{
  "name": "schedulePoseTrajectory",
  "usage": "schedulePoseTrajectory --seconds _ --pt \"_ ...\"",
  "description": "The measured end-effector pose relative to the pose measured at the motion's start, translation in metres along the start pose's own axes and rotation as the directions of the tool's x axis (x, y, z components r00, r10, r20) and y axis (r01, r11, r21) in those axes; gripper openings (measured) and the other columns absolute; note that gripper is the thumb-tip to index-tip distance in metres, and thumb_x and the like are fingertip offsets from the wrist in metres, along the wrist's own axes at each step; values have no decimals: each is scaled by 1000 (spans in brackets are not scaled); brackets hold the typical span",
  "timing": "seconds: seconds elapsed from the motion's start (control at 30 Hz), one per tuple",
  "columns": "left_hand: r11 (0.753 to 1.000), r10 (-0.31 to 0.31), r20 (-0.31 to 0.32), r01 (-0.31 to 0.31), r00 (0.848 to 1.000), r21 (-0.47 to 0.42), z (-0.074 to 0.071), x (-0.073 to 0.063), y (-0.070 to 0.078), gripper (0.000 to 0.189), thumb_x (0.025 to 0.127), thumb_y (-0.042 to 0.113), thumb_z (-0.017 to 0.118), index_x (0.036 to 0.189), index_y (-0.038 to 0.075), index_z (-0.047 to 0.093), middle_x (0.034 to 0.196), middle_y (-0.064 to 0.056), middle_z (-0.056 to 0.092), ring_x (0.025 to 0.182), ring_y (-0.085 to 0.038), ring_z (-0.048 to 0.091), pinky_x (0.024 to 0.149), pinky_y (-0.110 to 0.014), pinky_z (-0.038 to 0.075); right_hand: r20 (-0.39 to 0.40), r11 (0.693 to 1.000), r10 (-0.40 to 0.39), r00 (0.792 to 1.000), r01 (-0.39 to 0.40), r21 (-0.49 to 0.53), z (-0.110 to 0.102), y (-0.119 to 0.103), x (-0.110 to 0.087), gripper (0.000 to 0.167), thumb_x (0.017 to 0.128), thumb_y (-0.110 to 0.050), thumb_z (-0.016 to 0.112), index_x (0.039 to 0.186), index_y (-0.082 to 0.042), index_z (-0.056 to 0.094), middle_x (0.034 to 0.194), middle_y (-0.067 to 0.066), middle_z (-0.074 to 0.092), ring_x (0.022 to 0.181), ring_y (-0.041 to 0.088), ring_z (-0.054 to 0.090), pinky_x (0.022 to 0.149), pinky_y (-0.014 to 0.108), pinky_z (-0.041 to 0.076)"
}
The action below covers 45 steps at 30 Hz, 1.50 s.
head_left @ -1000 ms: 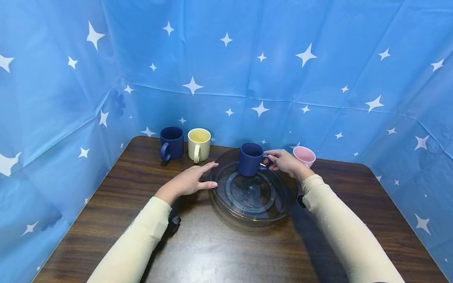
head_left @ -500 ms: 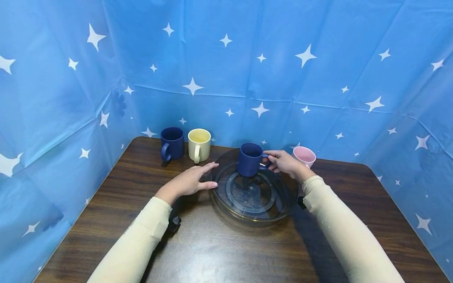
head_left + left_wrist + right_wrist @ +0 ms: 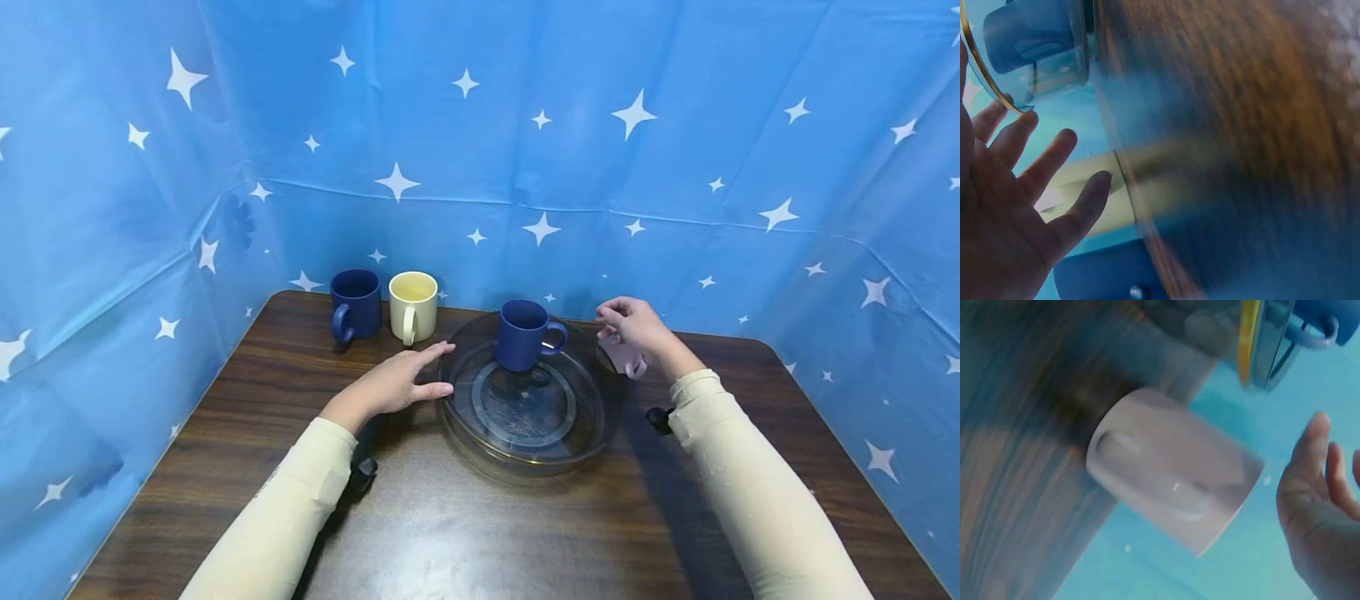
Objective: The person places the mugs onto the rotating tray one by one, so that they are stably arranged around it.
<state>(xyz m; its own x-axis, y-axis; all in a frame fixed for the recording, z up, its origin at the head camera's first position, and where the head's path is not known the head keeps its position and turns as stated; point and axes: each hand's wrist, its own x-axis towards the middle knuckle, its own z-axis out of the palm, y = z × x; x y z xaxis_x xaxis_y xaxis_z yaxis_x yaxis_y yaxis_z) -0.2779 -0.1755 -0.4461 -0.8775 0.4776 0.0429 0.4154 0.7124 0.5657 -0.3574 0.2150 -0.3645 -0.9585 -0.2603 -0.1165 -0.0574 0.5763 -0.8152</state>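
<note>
A dark blue mug stands upright in the back part of a round, clear, tinted dish, its handle turned right. At the dish's left edge my left hand spreads its fingers and thumb, fingertips at the rim; the left wrist view has the fingers extended beside the gold-edged wall. My right hand hovers over a pink mug right of the dish and partly hides it in the head view. In the right wrist view a gap separates that hand from the pink mug, and nothing is held.
Another dark blue mug and a pale yellow mug stand at the back left of the brown wooden table. A blue star-patterned curtain closes off the back and both sides.
My right hand has let go of the blue mug's handle and moved right, over the pink mug. The blue mug stays in the dish. My left hand has kept its place.
</note>
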Motion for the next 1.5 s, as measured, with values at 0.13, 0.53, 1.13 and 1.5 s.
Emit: schedulePoseTrajectory --seconds 0.13,0.53,1.13,1.5 --pt "1000 6 -2 -6 1000 -1 -1 1 -1 74 99 47 62 160 15 33 160 -15 37 142 -41 41 115 -59 31 -140 999 -3 990 -4 -52 -12 6 -8 37 111 -17 41 128 14 53 120 29 60 89 21 65 77 32 55" --pt "1000 9 10 -9 1000 -8 1 0 0 75 100 45 62 161 14 30 162 -14 34 143 -42 38 116 -59 30 -221 960 248 943 -270 -74 -32 46 -22 35 108 -18 43 102 13 61 74 4 57 60 9 55 56 26 49" --pt "1000 -17 24 17 1000 -26 1 -1 1 75 101 47 59 161 16 29 164 -13 30 145 -44 34 116 -62 27 125 801 324 938 -342 492 -18 68 -29 29 113 -19 33 115 2 53 80 -1 69 68 8 65 68 22 56" --pt "1000 -13 23 14 1000 -28 1 -2 1 75 101 46 59 161 15 28 165 -13 28 146 -43 33 117 -61 27 75 766 325 943 -309 564 -14 67 -25 26 111 -14 36 99 2 53 73 2 68 63 10 64 64 21 55"
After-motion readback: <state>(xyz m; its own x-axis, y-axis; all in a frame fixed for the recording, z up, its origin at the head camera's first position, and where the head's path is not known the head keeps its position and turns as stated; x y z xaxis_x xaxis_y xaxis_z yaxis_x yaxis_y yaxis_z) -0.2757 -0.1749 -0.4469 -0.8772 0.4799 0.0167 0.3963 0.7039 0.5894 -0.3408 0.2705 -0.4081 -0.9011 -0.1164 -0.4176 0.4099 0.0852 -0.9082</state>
